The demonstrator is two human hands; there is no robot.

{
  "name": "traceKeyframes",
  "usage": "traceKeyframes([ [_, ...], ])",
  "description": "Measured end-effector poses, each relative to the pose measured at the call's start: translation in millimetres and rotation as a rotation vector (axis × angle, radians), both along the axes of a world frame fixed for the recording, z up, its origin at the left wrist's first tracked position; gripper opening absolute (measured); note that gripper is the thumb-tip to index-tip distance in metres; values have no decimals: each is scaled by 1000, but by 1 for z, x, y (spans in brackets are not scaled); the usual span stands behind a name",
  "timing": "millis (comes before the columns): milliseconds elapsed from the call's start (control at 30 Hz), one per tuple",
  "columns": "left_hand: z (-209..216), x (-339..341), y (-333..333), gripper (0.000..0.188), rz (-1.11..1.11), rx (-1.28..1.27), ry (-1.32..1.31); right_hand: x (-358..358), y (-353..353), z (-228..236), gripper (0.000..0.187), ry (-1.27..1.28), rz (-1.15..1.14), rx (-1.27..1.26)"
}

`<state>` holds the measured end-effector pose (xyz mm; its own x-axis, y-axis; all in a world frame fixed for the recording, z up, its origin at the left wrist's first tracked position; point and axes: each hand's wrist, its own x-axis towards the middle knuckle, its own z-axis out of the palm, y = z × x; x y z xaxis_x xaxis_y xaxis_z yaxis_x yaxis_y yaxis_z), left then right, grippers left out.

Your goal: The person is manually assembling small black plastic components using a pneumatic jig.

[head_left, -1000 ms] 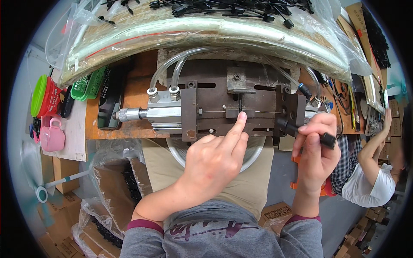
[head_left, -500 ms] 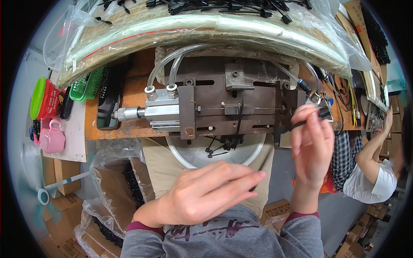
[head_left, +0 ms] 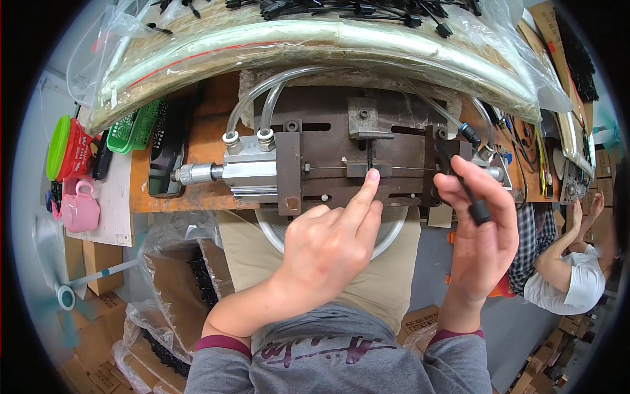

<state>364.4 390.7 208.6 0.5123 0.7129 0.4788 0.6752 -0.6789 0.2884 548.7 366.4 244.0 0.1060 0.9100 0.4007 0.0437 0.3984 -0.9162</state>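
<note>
My left hand reaches over the fixture. Its index finger is stretched out, the tip on a thin black cable lying across the small metal block. The other fingers curl in; the thumb and the cable's lower end are hidden beneath. To the right, my right hand is raised, palm turned up. Between its thumb and fingers sits another black cable piece with a thick cylindrical end. A dark metal fixture plate carries the block, with a thin metal rod passing on either side.
A silver air cylinder with clear hoses stands left of the plate. Below sits a white basket, partly covered by my hand. Many black cables lie on the shelf above. A co-worker sits at the right.
My left hand has moved up and forward onto the block. The tilted black strip there is gone; a straight cable lies there now. My right hand has turned its piece, thick end now downward.
</note>
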Motion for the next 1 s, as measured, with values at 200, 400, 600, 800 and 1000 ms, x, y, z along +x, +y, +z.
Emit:
traceKeyframes([
  [200, 23, -12, 3, 29, -74, -119, -66, -1, -8, -2, 30, -445, 9, 45],
  [400, 82, -40, 75, 24, 19, 182, -360, -11, -11, -23, 28, -806, 37, 68],
  [600, 105, -55, 163, 24, 95, 200, -241, -28, -3, -28, 19, -1079, 60, 195],
  [800, 112, -29, 174, 22, 145, 26, -67, -23, 2, -27, 17, -1182, 2, 243],
  [1000, 121, -31, 157, 18, 72, -64, -343, -28, 5, -23, 26, -1222, -18, 192],
])
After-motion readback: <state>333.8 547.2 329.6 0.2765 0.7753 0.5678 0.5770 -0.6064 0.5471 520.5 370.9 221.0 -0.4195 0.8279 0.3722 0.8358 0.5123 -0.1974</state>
